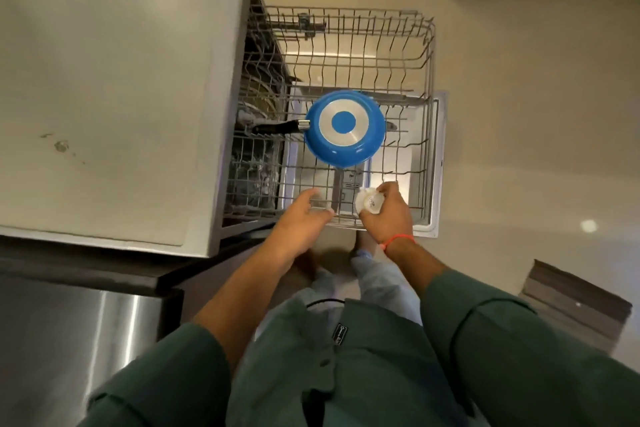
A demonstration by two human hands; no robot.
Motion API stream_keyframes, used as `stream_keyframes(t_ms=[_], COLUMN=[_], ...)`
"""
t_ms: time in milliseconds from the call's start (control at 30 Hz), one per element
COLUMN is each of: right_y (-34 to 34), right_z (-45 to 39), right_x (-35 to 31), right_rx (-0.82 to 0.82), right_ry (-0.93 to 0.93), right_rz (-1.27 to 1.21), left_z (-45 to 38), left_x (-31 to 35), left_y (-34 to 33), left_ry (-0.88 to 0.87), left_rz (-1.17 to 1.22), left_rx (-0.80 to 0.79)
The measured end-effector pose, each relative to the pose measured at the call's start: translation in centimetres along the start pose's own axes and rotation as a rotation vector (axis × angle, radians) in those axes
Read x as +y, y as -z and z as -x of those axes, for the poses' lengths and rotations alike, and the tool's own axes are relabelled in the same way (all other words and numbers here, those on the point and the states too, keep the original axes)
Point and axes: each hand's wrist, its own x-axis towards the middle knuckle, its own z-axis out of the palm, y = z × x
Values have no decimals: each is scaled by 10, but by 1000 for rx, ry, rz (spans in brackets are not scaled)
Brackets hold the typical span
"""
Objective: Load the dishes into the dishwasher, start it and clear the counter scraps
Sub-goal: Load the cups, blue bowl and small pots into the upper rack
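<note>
A blue pan (344, 128) lies upside down in the pulled-out dishwasher rack (427, 80), its black handle (277, 127) pointing toward the counter (104, 80). Near the rack's front edge, the right hand (386, 213) grips a small clear glass (370, 203), fingers curled round it, just above the wire. Beside it, the left hand (304, 217) reaches over the rack's front rim with fingers loosely spread, holding nothing. The open dishwasher door (437, 163) lies beneath the rack. A small scrap (61, 146) sits on the counter, well apart from the rack.
</note>
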Motion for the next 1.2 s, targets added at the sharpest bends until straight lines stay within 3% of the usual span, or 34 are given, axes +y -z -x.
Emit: stream_keyframes(t_ms=[200, 500, 900, 1200], right_y=[-11, -18, -34, -23], right_z=[-39, -75, -78, -51], right_x=[9, 29, 22, 1], right_rx=[-19, -104, -106, -70], right_ry=[-69, -72, -123, -109], right_rz=[-32, 142, 160, 26], left_z=[-20, -37, -24, 8], left_x=[9, 20, 1, -4], left_y=[-8, -26, -4, 12], left_ry=[43, 24, 10, -78], left_rz=[-20, -108, -93, -25], left_rx=[44, 22, 45, 23])
